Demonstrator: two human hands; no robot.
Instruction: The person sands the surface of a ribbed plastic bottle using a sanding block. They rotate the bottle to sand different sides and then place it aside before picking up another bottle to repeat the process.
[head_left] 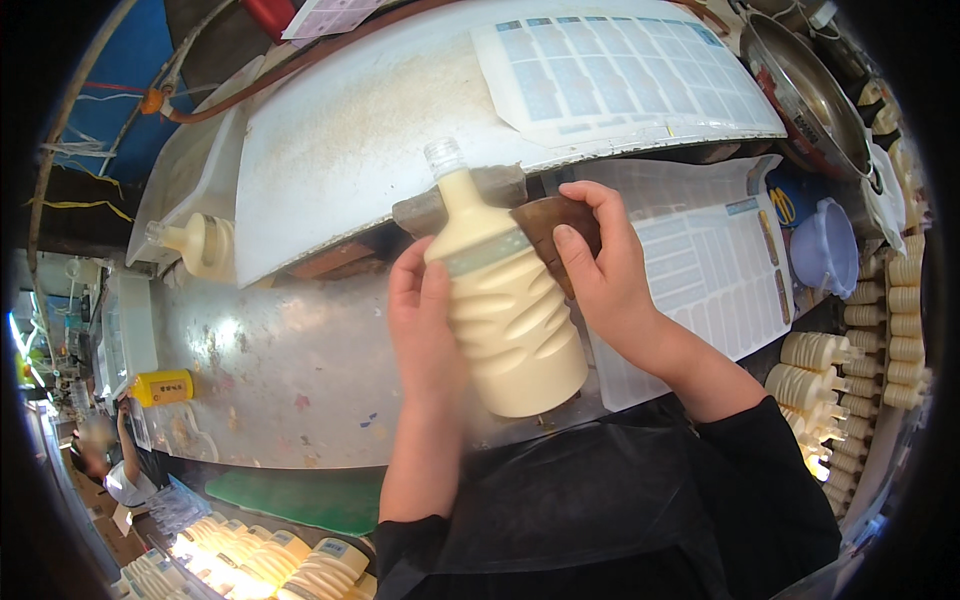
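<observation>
i see my left hand (pixel 425 320) wrapped around the left side of a cream-coloured ribbed bottle (pixel 505 300), fingers closed on its body. the bottle sits in the middle of the view, tilted with its clear screw neck up and to the left, its base down toward my black apron (pixel 600 510). it is lifted above the steel table (pixel 280 370), not resting on it. a pale band of label runs around the bottle's shoulder.

my right hand (pixel 600 270) is just right of the bottle, fingers curled shut on a brown pad (pixel 555 225) pressed against the bottle's shoulder where the band lies.

behind the bottle, a large white curved cover (pixel 350 130) carries a sheet of blue labels (pixel 620 70). right of the bottle, another label sheet (pixel 710 270) lies flat, partly peeled. further right of the bottle stand rows of the same cream bottles (pixel 850 350), a lilac funnel (pixel 825 245) and a steel bowl (pixel 800 90). left of the bottle, one more filled bottle (pixel 200 245) lies on its side near a white tub (pixel 190 180), and a yellow box (pixel 165 387) sits at the table's edge. below and left of the bottle, more cream bottles (pixel 270 560) are lined up beside a green mat (pixel 300 500).
</observation>
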